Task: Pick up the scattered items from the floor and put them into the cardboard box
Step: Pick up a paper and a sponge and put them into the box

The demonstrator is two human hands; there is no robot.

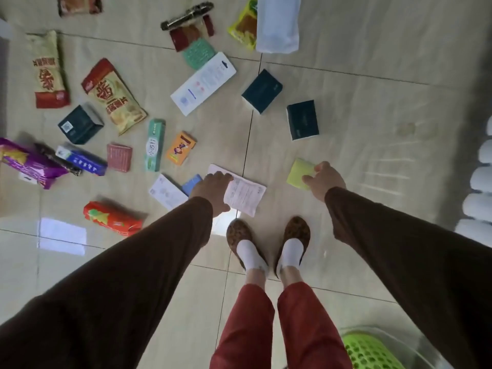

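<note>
Under both hands: white packet (pixel 246 194) left, seemingly pinched yellow packet (pixel 299 173) right.

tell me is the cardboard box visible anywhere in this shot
No, only the tiled floor with scattered packets and a green basket at the lower right show.

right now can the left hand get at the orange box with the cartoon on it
Probably not right away. The left hand is already gripping a white printed sheet. The small orange cartoon box lies beyond it, with bare floor tile between them, so nothing blocks the way, but the hand is occupied.
</note>
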